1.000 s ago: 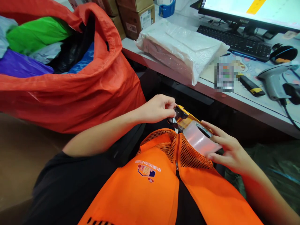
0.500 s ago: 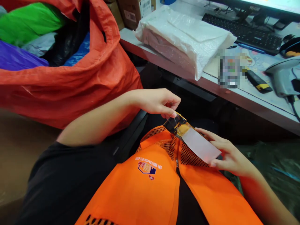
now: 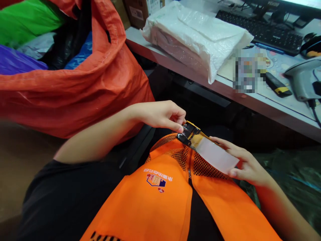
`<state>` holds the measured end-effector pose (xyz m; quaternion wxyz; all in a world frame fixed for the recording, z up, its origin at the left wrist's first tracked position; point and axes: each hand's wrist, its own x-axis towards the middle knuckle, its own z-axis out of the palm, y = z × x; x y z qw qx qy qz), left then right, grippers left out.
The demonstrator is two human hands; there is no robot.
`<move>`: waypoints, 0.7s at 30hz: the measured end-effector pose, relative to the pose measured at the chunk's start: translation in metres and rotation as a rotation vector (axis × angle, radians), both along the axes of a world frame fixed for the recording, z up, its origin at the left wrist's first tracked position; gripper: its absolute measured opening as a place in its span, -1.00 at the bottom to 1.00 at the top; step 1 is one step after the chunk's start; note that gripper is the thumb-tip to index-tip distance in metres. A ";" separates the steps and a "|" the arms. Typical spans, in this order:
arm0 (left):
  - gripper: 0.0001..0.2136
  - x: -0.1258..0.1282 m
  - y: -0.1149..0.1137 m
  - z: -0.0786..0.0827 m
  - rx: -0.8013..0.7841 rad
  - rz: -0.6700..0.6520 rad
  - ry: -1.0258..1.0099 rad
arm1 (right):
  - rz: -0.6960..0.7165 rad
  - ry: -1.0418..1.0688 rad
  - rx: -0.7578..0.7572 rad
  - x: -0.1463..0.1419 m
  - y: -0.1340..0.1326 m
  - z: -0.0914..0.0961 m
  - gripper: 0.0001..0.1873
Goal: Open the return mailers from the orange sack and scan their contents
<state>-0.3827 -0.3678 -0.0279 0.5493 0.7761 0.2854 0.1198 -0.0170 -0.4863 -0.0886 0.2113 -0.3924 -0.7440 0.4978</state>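
In front of my orange vest (image 3: 165, 187) I hold a small flat holder (image 3: 198, 139) with yellow edges, a black end, a clear part and a whitish panel; its exact kind cannot be told. The thumb and curled fingers of my left hand (image 3: 163, 115) are closed at the black end. At the whitish end, my right hand (image 3: 247, 165) grips the holder, thumb on the near side and fingers on the far side. It lies tilted, its black end farther from me.
A large red sack (image 3: 105, 87) with coloured plastic bags stands left. On the desk (image 3: 273, 110) lie a white-wrapped parcel (image 3: 190, 36), a keyboard (image 3: 260, 33), a black-and-yellow tool (image 3: 277, 85) and a corded scanner (image 3: 301, 78). A cardboard box (image 3: 137, 11) sits behind.
My left hand has shifted slightly left and down along the black end, its thumb lower. My right hand keeps its grip, and the holder has moved a little right.
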 end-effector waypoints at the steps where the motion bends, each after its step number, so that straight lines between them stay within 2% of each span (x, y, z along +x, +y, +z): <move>1: -0.78 0.000 0.000 0.000 0.035 0.011 0.012 | -0.005 0.002 0.004 0.001 0.001 0.000 -0.56; 5: -0.77 0.000 -0.003 -0.001 0.148 0.009 0.065 | -0.028 -0.021 0.030 0.002 0.004 0.003 -0.56; 11: -0.62 -0.005 -0.007 0.003 -0.131 -0.222 0.047 | 0.084 0.021 -0.049 0.002 0.008 0.015 -0.52; 14: -0.58 -0.010 -0.006 0.004 -0.216 -0.271 0.011 | 0.132 0.058 -0.074 0.006 0.006 0.018 -0.47; 17: -0.59 -0.012 -0.005 0.000 -0.224 -0.220 -0.070 | 0.149 0.050 -0.083 0.010 0.004 0.018 -0.48; 21: -0.61 -0.012 -0.005 -0.019 -0.082 -0.102 -0.143 | 0.113 0.047 -0.141 0.013 0.001 0.011 -0.56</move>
